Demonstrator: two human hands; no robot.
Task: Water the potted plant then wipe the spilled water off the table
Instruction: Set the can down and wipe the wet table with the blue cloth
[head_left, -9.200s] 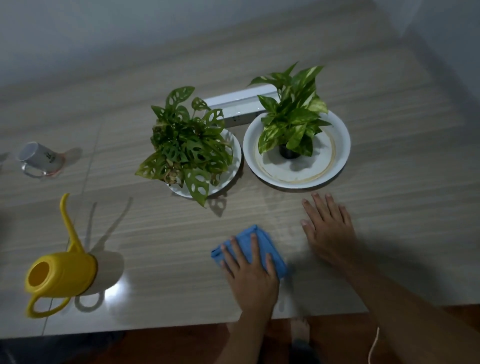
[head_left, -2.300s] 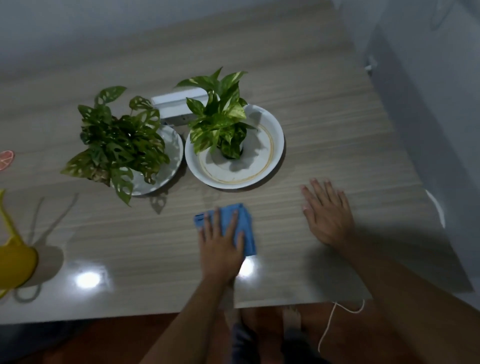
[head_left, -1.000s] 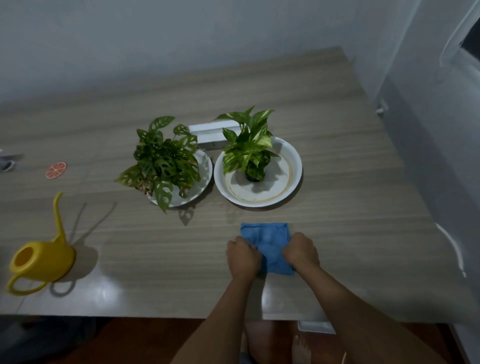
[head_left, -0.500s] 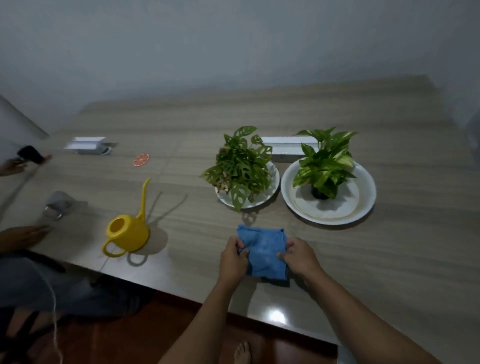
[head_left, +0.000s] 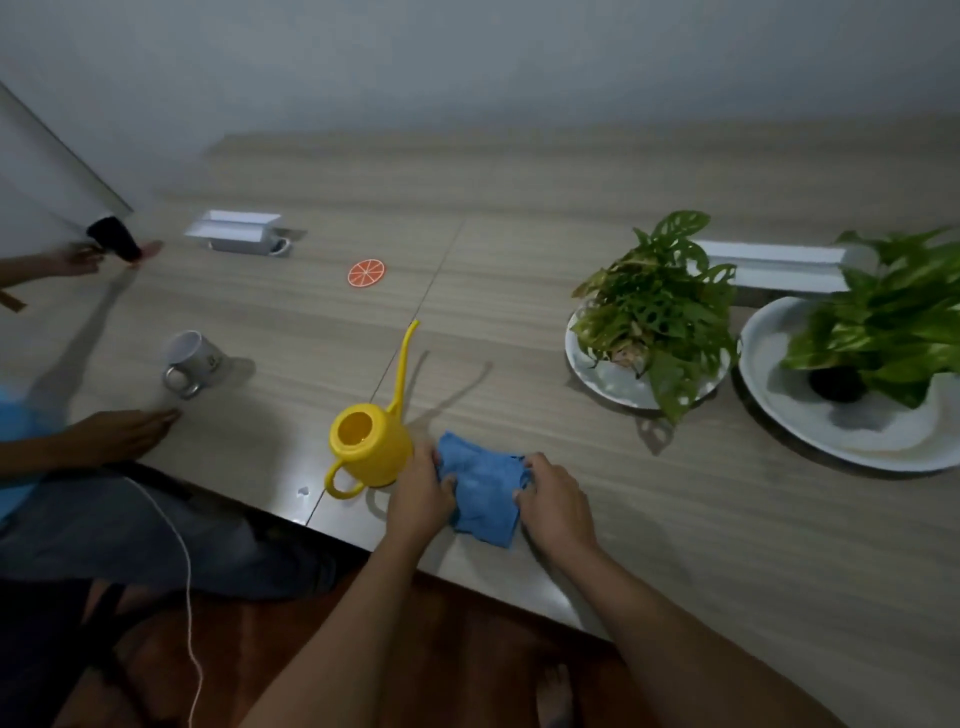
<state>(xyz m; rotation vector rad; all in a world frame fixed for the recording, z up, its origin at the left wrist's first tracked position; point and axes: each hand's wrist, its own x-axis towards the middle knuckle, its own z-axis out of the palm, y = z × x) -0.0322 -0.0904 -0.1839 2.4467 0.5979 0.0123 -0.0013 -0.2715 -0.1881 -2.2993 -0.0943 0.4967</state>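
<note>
Now blue cloth (head_left: 480, 491) between left hand (head_left: 420, 499) and right hand (head_left: 556, 501)

Tipped mug (head_left: 193, 359), orange-slice coaster (head_left: 366, 273), white box (head_left: 236, 238)

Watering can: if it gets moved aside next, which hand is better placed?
Left, probably. The left hand grips the blue cloth right beside the yellow watering can; the right hand holds the cloth's far side, with the cloth between it and the can.
</note>
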